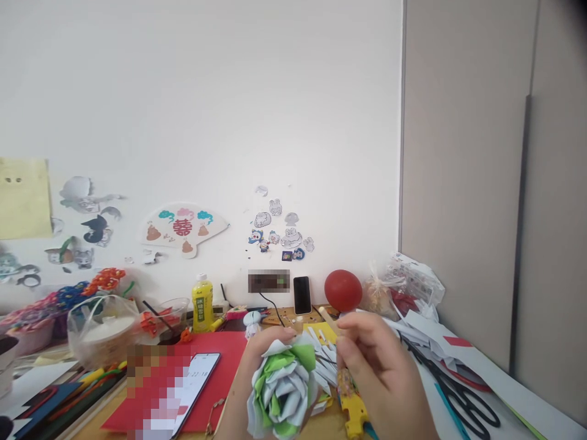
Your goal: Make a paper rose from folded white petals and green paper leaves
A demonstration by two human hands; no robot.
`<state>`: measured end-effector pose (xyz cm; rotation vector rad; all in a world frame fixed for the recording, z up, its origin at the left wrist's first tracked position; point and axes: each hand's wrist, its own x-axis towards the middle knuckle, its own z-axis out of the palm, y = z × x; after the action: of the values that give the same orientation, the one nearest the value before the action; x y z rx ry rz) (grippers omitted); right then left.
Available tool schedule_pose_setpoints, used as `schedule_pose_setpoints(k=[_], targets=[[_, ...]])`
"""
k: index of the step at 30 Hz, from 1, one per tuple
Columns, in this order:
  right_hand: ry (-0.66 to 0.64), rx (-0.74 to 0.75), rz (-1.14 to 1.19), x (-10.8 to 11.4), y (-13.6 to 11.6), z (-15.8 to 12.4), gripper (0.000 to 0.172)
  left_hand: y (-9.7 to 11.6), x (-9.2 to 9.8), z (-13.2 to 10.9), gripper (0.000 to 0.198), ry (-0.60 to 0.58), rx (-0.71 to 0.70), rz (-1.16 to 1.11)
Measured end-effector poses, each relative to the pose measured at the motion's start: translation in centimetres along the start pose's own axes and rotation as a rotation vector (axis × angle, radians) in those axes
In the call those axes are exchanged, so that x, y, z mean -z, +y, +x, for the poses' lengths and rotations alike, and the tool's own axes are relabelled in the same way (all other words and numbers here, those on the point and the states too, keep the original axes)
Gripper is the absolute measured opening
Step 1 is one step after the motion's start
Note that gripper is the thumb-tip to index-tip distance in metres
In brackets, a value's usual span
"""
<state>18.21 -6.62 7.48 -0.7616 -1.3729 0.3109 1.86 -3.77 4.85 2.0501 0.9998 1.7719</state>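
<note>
My left hand (250, 370) is wrapped round a paper rose (285, 391) with layered white and green petals, its bloom facing me. To its right, my right hand (383, 370) pinches a short pale beige stick (328, 320) between thumb and fingers, one end pointing up and left. The two hands are apart. Below the right hand lies a yellow tool (354, 418), partly hidden, whose kind I cannot make out. White paper strips (323, 360) are scattered on the table behind the rose.
Black-handled scissors (468, 406) lie on white paper at right. A phone (197, 391) rests on red paper (229, 348) at left. Toward the wall stand a yellow bottle (202, 305), an upright phone (302, 295) and a red balloon (343, 290). A bagged tub (110, 333) sits far left.
</note>
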Motion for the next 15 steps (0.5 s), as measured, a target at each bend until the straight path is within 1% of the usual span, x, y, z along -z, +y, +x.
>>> schedule_pose_setpoints(k=[2, 5, 7, 9, 10, 12, 15], targets=[[-0.063, -0.013, -0.048, -0.3, 0.2, 0.2, 0.022, 0.1, 0.0, 0.2, 0.046, 0.001, 0.007, -0.033], [-0.177, -0.047, -0.032, -0.7, 0.6, 0.3, 0.024, 0.5, -0.2, 0.6, 0.037, -0.012, 0.008, -0.071], [-0.185, -0.067, 0.011, -0.7, 0.5, 0.2, 0.024, 0.7, -0.4, 0.7, 0.037, -0.019, 0.033, -0.083], [-0.145, -0.063, 0.069, -0.5, 0.3, 0.2, 0.023, 0.8, -0.6, 0.7, 0.039, -0.024, 0.068, -0.092], [-0.127, -0.048, 0.089, -0.3, 0.1, 0.2, 0.022, 0.7, -0.6, 0.5, 0.039, -0.024, 0.087, -0.098], [-0.120, 0.030, 0.075, -0.1, -0.3, 0.3, 0.018, 0.5, -0.6, 0.1, 0.037, -0.019, 0.115, -0.116], [-0.179, 0.189, -0.069, 0.0, -0.6, 0.3, 0.026, 0.1, -0.4, -0.4, 0.037, 0.005, 0.134, -0.130]])
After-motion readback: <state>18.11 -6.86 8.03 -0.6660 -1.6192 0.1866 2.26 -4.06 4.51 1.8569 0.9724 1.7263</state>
